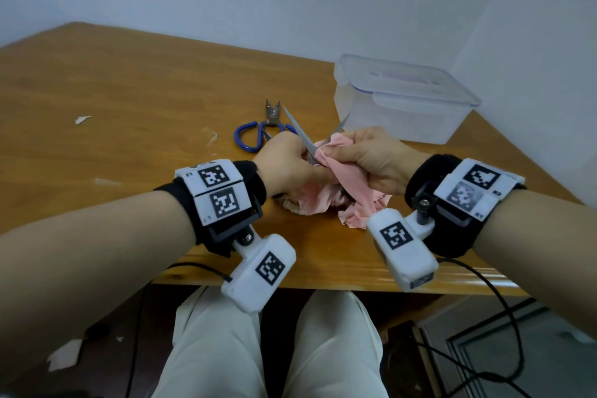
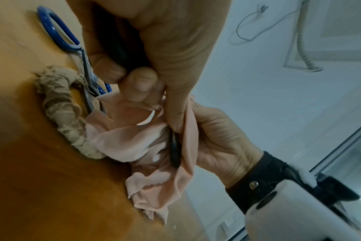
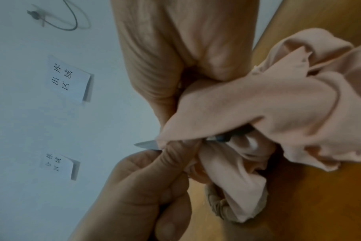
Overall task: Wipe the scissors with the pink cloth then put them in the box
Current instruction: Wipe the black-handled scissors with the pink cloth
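Above the wooden table (image 1: pixel 135 81) in the head view, the left hand (image 1: pixel 284 161) grips open scissors (image 1: pixel 298 131) near the clear box (image 1: pixel 403 113), while the left wrist view shows what seems a dark handle, and the right wrist view shows the right hand (image 3: pixel 175 65) pinching the pink cloth (image 3: pixel 268 106) around one blade.

Light's soft and even on your head cam, edges bending around the table (image 1: pixel 129 81); both wrist shots look dimmer, bluish, smeary near the lens.
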A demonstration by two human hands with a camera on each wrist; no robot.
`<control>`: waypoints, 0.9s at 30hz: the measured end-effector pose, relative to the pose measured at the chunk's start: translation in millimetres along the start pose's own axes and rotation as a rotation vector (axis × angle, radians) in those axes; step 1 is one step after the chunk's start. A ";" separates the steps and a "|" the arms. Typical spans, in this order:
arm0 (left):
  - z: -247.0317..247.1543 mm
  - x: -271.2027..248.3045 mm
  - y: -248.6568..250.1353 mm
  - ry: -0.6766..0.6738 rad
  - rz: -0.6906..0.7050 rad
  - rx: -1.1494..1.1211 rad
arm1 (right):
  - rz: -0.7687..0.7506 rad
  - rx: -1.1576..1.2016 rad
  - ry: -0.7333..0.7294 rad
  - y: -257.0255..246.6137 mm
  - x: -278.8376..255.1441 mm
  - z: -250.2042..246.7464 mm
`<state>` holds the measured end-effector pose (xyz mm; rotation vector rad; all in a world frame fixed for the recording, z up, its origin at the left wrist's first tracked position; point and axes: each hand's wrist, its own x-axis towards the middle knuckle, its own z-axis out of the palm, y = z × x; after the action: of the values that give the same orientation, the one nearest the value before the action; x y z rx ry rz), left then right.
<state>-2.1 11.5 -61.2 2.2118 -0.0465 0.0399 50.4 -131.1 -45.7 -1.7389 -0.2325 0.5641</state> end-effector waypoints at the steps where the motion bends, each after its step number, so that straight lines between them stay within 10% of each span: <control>1: -0.3 0.1 0.2 -0.005 -0.004 0.015 | 0.001 -0.017 0.006 0.1 -0.2 0.3; 27: -3.2 -1.6 6.4 -0.021 -0.053 0.046 | -0.016 -0.111 0.064 2.7 -1.6 8.4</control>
<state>-4.0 10.2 -54.3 2.2590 0.0015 -0.0122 44.5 -125.2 -49.2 -1.8575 -0.2361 0.4915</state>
